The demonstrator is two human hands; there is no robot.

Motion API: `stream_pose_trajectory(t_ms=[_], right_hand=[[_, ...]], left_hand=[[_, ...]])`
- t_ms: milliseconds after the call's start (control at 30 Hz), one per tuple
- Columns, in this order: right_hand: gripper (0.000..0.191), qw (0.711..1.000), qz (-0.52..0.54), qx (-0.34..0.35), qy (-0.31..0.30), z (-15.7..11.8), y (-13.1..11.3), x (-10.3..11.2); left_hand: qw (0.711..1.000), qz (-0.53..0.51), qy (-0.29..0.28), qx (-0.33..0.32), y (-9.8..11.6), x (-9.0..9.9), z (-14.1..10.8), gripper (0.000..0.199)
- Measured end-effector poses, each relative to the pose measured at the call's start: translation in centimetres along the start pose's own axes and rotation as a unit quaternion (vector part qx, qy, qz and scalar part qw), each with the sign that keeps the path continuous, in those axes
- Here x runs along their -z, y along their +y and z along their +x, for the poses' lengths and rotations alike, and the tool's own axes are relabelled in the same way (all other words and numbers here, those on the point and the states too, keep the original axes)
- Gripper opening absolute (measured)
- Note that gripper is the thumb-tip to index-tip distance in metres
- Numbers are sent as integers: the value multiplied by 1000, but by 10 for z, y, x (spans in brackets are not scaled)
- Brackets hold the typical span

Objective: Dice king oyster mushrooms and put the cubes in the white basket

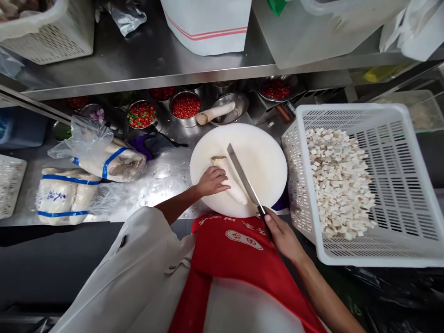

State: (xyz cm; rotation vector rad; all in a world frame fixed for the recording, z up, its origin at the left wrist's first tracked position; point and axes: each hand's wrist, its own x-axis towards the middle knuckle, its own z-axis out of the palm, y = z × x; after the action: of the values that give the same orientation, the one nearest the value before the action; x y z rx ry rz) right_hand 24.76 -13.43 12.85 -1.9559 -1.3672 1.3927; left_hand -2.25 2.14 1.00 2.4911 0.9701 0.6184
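Observation:
A king oyster mushroom lies on a round white cutting board, its brown-edged cap toward the far side. My left hand grips it from the left, fingers over its upper part. In my right hand is the black handle of a knife. The blade points away from me over the board, just right of the mushroom. From this angle I cannot tell whether the blade touches the board. A second king oyster mushroom rests on the rim of a metal bowl behind the board.
Right of the board stands a white plastic basket with many diced mushroom pieces. Bagged mushrooms lie at left. Behind are metal bowls of chopped red chillies and mixed peppers. A steel shelf overhangs the back.

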Motion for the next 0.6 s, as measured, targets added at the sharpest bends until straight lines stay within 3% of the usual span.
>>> stream_pose_trajectory(t_ms=[100,200,600], right_hand=[[55,996,-48,44,-67,-7,-1,-3],[55,991,-78,51,-97,-10,0,-7],[57,988,-84,56,-115,-9,4,-8]], left_hand=[[1000,-13,10,-3,-2,-1,4,38],[1000,-17,17,15,-2,-5,6,38],[998,54,-24,38,-5,-11,6,24]])
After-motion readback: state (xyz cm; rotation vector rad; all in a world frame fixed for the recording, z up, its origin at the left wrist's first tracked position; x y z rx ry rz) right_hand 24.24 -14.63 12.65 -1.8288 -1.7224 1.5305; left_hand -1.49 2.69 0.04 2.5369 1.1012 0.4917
